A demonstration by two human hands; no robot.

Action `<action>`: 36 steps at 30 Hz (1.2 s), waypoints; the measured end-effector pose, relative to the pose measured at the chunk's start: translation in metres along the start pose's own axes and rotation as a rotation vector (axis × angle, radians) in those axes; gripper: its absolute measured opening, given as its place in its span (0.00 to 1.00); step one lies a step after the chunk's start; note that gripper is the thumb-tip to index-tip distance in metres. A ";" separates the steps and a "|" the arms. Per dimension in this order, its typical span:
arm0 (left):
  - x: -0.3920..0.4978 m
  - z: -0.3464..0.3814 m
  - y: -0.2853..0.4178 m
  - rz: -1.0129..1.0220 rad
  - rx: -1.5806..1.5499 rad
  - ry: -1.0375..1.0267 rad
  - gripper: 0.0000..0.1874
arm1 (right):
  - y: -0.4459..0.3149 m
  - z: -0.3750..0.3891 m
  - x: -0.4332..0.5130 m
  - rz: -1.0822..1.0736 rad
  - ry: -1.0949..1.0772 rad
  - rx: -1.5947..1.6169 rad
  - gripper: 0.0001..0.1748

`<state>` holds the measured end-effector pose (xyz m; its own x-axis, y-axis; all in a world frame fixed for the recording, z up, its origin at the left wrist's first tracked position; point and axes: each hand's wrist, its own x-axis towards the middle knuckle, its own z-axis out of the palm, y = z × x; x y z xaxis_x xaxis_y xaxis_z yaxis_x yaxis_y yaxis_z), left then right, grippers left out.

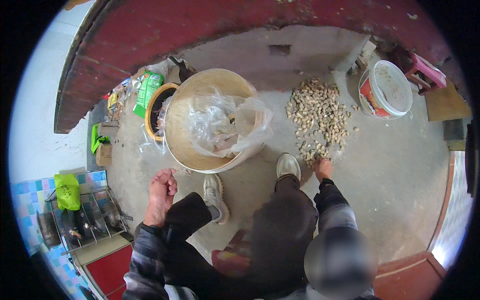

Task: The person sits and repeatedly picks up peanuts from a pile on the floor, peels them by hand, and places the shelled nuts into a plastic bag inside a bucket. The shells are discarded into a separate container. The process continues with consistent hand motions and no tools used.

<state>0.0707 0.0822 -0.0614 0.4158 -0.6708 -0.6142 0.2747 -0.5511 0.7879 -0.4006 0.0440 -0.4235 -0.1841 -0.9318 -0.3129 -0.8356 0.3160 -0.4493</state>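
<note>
Unshelled peanuts [318, 108] lie in a loose pile on the concrete floor, a little right of the middle. My right hand [323, 169] reaches down to the pile's near end and touches the nuts there. Its fingertips are hidden, so a grip cannot be made out. Above my left knee, my left hand [162, 191] is raised with its fingers curled in; whether anything small is inside cannot be seen. Between the left hand and the peanuts stands a wide round tub [183, 146], tilted in view. A clear plastic bag [225, 123] lies inside it and hangs over its right rim.
Behind the tub's left side sits a dark pot with a yellow rim [150, 127], beside a green carton [148, 92]. A white bucket [390, 90] stands right of the peanuts, near a pink stool [427, 71]. A red tabletop [225, 18] overhangs ahead. A pan rack [86, 221] is at left.
</note>
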 end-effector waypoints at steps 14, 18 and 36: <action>-0.006 0.008 0.015 0.032 0.010 0.035 0.08 | 0.014 0.041 -0.001 0.248 0.248 0.195 0.11; -0.008 0.013 0.014 0.039 -0.001 0.004 0.08 | 0.016 0.024 -0.005 0.413 0.109 0.405 0.12; -0.085 0.143 0.043 1.124 0.868 -0.589 0.16 | -0.269 -0.319 -0.107 -0.653 -0.158 0.519 0.08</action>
<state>-0.0763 0.0444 0.0184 -0.3926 -0.9047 0.1658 -0.5972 0.3878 0.7022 -0.3215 0.0018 -0.0021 0.3594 -0.9320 0.0468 -0.3990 -0.1988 -0.8951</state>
